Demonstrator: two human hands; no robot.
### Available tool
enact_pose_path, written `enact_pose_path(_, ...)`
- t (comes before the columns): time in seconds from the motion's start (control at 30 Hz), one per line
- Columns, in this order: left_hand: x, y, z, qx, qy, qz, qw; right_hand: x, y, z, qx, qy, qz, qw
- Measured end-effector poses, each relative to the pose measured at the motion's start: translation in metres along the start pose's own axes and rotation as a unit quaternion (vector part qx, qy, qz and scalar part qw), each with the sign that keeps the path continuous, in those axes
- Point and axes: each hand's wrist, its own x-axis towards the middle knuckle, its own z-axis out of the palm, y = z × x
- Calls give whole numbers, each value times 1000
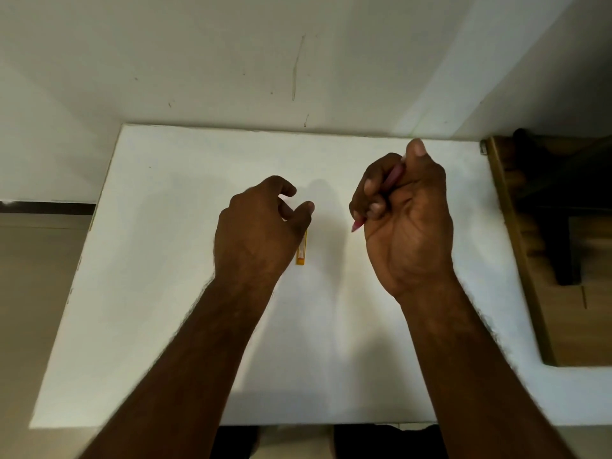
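My right hand [405, 220] is raised over the right half of the white table [165, 293], palm toward me, its fingers curled round a pink pen [357, 225] whose tip pokes out below the fist. My left hand [261, 230] hovers over the table's middle with fingers loosely curled and holds nothing. A small yellow tube-like case [301, 251] lies flat on the table, partly hidden under the left thumb side.
A white wall [265, 61] rises right behind the table's far edge. A brown wooden piece of furniture [530, 260] stands against the table's right side. Floor shows to the left of the table.
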Motion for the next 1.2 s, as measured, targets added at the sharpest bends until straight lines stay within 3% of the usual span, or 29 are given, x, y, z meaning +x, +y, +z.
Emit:
enact_pose_path(0.43, 1, -5, 5, 7, -10, 23, 1000, -1, 4, 1, 17, -3, 29, 999)
enact_pose_path(0.8, 0, -4, 3, -9, -21, 26, 999, -1, 3, -14, 270, 41, 88, 958)
enact_pose_path(1.2, -1, 0, 2, -17, -33, 26, 999, 0, 4, -14, 284, 50, 103, 952)
